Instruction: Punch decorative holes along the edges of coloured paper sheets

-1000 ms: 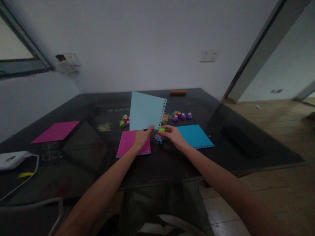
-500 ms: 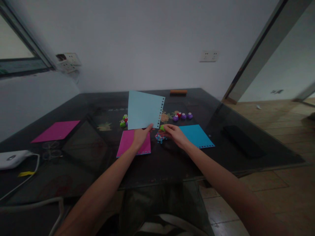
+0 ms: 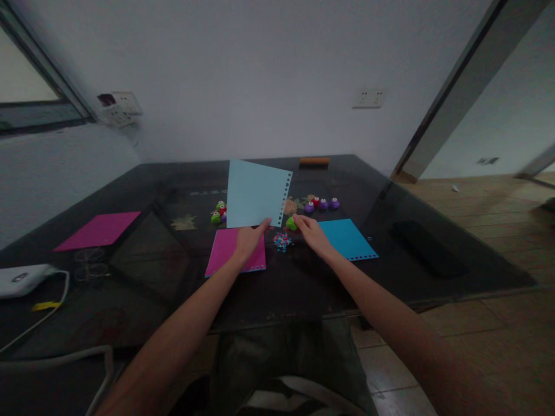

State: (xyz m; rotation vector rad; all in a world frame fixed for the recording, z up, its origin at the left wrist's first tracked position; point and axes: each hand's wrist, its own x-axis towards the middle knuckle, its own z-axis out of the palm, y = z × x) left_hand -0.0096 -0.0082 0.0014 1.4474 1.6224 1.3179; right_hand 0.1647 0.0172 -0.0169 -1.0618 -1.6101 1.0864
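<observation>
A pale blue sheet [image 3: 256,195] with holes along its right edge is pinched at its lower right corner by my left hand [image 3: 250,240], raised over a pink sheet [image 3: 223,248]. My right hand [image 3: 311,232] is closed on a small green figure [image 3: 291,223], just right of the pale sheet. Below the figure, small pink and blue pieces [image 3: 282,241] lie in a pile on the dark table. A bright blue sheet [image 3: 348,240] rests to the right of my right hand.
Purple and red figures [image 3: 323,204] stand behind my right hand; green and red ones [image 3: 216,218] are left of the raised sheet. Another pink sheet [image 3: 99,230] and a white device [image 3: 26,279] lie left. A black object [image 3: 429,248] lies right, a brown roll [image 3: 314,162] at the back.
My right hand has shifted slightly, and the green figure has moved a little right and up, showing more fully. The pale sheet has drifted slightly right in my left hand.
</observation>
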